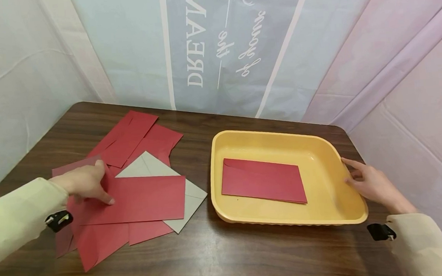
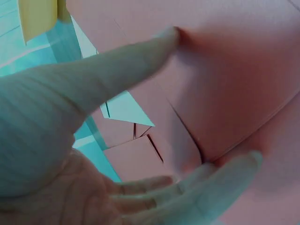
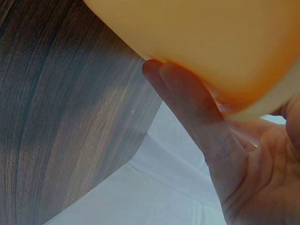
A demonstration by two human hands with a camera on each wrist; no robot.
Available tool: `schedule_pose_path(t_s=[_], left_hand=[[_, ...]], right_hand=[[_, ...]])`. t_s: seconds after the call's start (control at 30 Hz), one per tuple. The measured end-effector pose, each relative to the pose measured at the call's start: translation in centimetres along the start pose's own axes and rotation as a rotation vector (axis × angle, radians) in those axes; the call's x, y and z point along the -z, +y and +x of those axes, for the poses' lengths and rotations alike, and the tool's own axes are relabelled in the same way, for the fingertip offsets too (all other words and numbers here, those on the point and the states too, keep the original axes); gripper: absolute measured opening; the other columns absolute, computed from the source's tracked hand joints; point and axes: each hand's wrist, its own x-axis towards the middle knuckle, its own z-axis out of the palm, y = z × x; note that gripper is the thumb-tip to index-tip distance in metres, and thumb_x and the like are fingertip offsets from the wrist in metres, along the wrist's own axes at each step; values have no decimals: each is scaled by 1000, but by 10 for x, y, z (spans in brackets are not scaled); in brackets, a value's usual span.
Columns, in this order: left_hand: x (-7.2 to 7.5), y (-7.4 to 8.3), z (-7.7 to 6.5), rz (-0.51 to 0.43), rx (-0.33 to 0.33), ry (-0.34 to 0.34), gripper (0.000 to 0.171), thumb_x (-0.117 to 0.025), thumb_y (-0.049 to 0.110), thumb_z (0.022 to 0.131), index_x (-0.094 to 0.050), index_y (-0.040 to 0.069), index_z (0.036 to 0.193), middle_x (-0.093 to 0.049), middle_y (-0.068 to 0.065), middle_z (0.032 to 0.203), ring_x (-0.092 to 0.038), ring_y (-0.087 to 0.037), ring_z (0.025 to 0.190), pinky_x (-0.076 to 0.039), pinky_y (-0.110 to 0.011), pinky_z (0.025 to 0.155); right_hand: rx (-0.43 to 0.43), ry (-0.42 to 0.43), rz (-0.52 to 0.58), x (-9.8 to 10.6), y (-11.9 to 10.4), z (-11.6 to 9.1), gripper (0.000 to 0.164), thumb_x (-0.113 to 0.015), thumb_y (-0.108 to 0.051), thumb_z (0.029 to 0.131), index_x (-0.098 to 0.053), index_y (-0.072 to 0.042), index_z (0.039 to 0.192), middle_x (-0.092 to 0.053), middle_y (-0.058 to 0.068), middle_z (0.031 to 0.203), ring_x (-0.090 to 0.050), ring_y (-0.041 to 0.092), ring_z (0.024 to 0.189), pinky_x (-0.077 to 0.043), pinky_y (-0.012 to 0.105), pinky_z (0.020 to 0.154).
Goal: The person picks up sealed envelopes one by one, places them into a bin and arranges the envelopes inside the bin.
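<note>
My left hand is over a pile of red envelopes at the table's left. Its thumb touches the top red envelope, and in the left wrist view the thumb and fingers are spread apart across the paper. Under that envelope a pale grey envelope sticks out at the right. My right hand grips the right rim of a yellow plastic tub, thumb over the inner side; in the right wrist view its fingers lie along the outer wall. Inside the tub lies a red envelope.
More red envelopes overlap behind the pile, toward the back left. The dark wood table ends at a printed cloth backdrop, with pale cloth walls at both sides.
</note>
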Motion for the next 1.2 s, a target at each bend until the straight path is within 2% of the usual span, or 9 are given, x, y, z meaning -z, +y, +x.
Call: schedule_pose_path(t_s=[0.03,0.13,0.2,0.3,0.37,0.63,0.8,0.97,1.2], left_hand=[[-1,0,0,-11,11,2,118,-80,47,72,-7,-27,127,-53,-15,77,-50,-18,53,-47,-32,49],[-4,0,1,-21,46,16,116,-72,62,72,-16,-28,120,-48,-10,70,-41,-15,48,-39,-29,47],[-6,1,0,-6,72,20,115,-68,68,72,-22,-28,116,-48,-9,70,-41,-16,50,-37,-29,48],[-7,2,-1,25,102,32,111,-65,73,70,-29,-24,109,-50,-10,73,-50,-21,58,-40,-31,52],[-7,3,-1,28,117,33,110,-66,74,69,-31,-23,108,-51,-11,75,-53,-22,61,-42,-32,53],[-10,0,3,-14,129,45,93,-69,73,66,-37,-10,95,-45,-13,77,-49,-19,50,-43,-30,47],[-11,0,3,-32,123,56,82,-70,70,67,-43,-4,89,-43,-17,84,-53,-22,55,-46,-33,50],[-11,-1,2,-82,134,61,71,-72,69,66,-45,5,78,-46,-10,77,-55,-21,62,-46,-34,51],[-10,-2,2,-120,148,65,84,-72,71,64,-45,-3,93,-45,-19,94,-54,-25,77,-44,-33,55]], right_hand=[[0,0,0,0,0,0,59,-60,-8,92,-34,12,141,-68,29,95,-68,25,72,-47,25,55],[-3,1,-4,0,0,0,58,-60,-8,92,-35,12,141,-68,29,95,-68,26,72,-47,25,56],[-4,-1,-4,0,0,0,58,-60,-8,92,-34,12,141,-68,29,96,-69,27,73,-47,25,56],[-4,-5,1,-1,-1,0,59,-60,-8,91,-34,11,141,-68,29,96,-69,27,73,-48,26,57],[-3,-6,5,0,-2,0,59,-59,-7,90,-34,11,141,-68,29,96,-68,25,73,-48,26,57],[-7,-5,1,-1,0,0,59,-60,-8,91,-35,11,141,-68,28,95,-68,25,72,-47,26,56],[-3,-5,6,-1,0,0,58,-60,-7,91,-35,12,140,-68,28,94,-68,26,73,-47,26,56],[-4,-3,5,-1,-1,0,59,-60,-7,91,-35,12,140,-68,28,95,-68,25,72,-48,26,57],[-5,-7,11,0,0,0,59,-60,-8,92,-33,12,141,-68,29,96,-68,25,71,-47,25,55]])
